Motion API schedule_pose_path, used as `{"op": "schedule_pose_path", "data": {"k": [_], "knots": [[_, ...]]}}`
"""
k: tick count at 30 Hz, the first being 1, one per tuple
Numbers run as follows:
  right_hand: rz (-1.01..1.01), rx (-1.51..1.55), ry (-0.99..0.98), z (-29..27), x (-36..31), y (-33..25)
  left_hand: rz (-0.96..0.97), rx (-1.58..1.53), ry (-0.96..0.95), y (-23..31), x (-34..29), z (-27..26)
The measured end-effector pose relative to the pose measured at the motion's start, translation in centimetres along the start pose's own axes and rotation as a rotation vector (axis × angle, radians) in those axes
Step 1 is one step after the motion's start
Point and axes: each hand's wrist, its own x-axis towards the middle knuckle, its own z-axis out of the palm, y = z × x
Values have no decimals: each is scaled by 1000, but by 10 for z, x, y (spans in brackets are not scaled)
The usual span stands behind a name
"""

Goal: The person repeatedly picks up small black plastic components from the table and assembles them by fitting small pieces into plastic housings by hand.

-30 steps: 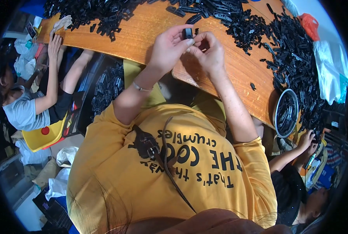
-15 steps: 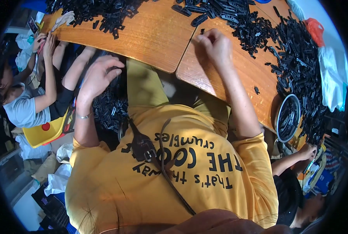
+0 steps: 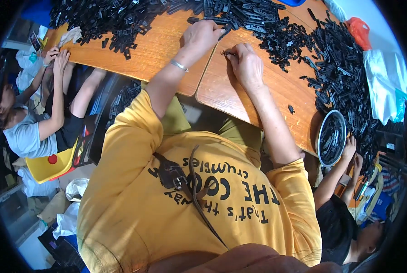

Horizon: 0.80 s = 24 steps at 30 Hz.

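My left hand (image 3: 201, 37) has its fingers closed around the end of a long black plastic part (image 3: 225, 31), at the near edge of the far middle pile of similar long parts (image 3: 240, 12). My right hand (image 3: 247, 66) is over the table close by, thumb and fingers pinched on a small dark plastic piece (image 3: 226, 53). The piece's exact shape is too small to make out. To the right of that hand lies a heap of small black pieces (image 3: 283, 41). Both hands are apart from each other, on either side of the seam in the wooden table (image 3: 233, 98).
Another black heap (image 3: 105, 22) covers the far left, and a long one (image 3: 337, 68) runs down the right. A metal-rimmed bowl (image 3: 331, 139) holds black parts at the right edge. One co-worker (image 3: 37, 123) sits left, another (image 3: 340, 218) lower right. A white plastic bag (image 3: 383, 82) lies far right.
My left hand has moved from beside my lap up and right to the far pile, taking hold of a long part. My right hand has come slightly nearer, still pinching its piece.
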Motion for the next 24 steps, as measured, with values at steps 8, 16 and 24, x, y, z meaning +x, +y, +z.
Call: {"op": "schedule_pose_path", "data": {"k": [8, 16, 24], "knots": [[119, 299, 150, -5, -17, 15, 211, -67, 30, 7, -21, 18], [45, 358, 263, -13, -12, 9, 281, -247, 100, 2, -33, 11], [-31, 407, 360, -22, -9, -10, -24, -1169, -294, 12, -58, -13]]}}
